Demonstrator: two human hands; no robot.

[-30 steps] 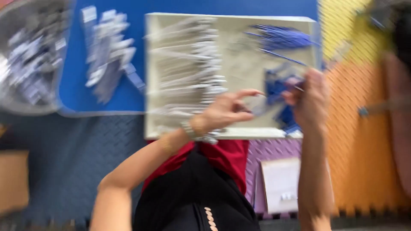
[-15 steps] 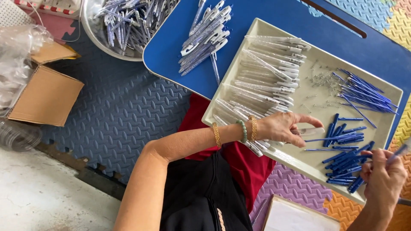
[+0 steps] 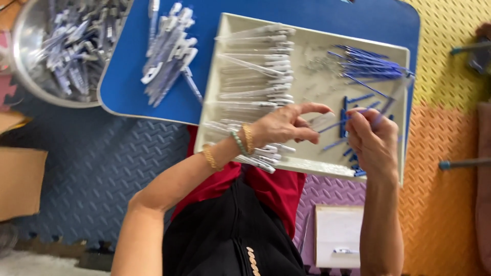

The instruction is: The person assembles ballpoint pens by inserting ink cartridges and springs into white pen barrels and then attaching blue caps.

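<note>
My left hand, with bracelets on the wrist, pinches a short clear pen barrel between thumb and fingers over a cream tray. Close to its right, my right hand holds a thin blue refill whose tip points towards the barrel. The two hands are almost touching. In the tray lie rows of clear barrels on the left and a bundle of blue refills at the far right. A few short blue parts lie beneath my hands.
The tray rests on a blue table. A pile of finished pens lies left of the tray, and a metal bowl full of pens stands further left. Cardboard boxes and a white clipboard sit on foam floor mats.
My left hand has lifted off the barrel rows with a clear barrel in it. My right hand has come in from the right with a refill, so the hands now meet.
</note>
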